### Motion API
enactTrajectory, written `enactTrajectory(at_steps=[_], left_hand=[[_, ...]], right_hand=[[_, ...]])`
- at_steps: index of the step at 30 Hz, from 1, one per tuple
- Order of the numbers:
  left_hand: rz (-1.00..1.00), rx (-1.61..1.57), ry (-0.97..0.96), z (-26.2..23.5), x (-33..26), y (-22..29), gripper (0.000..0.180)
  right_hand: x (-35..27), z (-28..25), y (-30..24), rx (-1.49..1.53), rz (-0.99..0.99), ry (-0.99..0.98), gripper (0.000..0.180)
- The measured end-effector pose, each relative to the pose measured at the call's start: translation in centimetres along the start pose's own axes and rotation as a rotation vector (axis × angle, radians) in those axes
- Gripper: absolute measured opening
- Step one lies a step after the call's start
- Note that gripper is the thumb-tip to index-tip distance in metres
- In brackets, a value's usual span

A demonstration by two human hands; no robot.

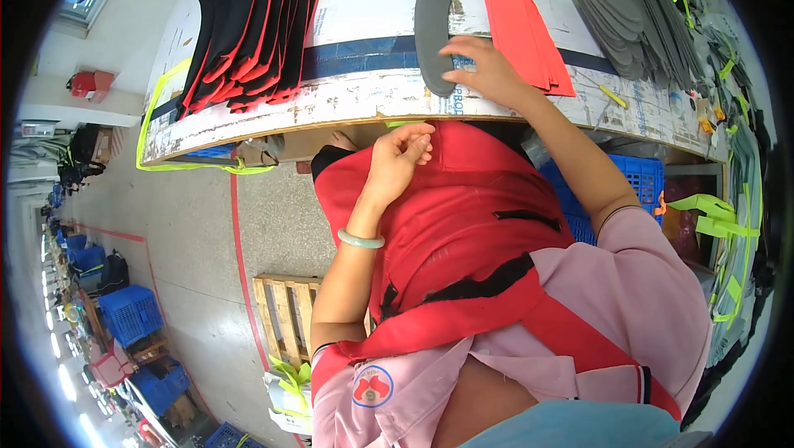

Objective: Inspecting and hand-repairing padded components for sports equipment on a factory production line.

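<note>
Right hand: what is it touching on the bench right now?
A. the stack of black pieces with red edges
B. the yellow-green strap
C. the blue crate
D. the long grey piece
D: the right hand rests its fingers on the lower end of the long grey piece at the bench edge, beside the red sheets; the black stack lies well off to the left, untouched.

pink short-sleeved shirt [628,299] | red apron [463,225] | pale green bangle [361,239]

hands: two [486,67] [399,154]
grey insole under the right hand: one [433,14]
bracelet: one [361,239]
pallet: one [285,316]
</note>
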State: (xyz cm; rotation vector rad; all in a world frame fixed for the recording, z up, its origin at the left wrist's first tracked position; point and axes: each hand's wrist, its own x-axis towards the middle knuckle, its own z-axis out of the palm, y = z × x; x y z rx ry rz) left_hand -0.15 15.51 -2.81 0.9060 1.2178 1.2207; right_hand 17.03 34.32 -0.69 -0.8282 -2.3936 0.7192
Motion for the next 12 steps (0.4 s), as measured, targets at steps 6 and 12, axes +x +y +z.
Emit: enactTrajectory(at_steps=[6,12], left_hand=[[-0.124,0.052,-0.012,0.0,-1.6,-2.0,0.016],[-0.108,0.112,-0.135,2.1,-1.9,-2.8,0.017]], right_hand=[[-2.4,-4.7,5.0,-0.464,0.34,0.028,0.041],[-3.6,-6.4,3.9,-0.396,0.106,-0.235,0.05]])
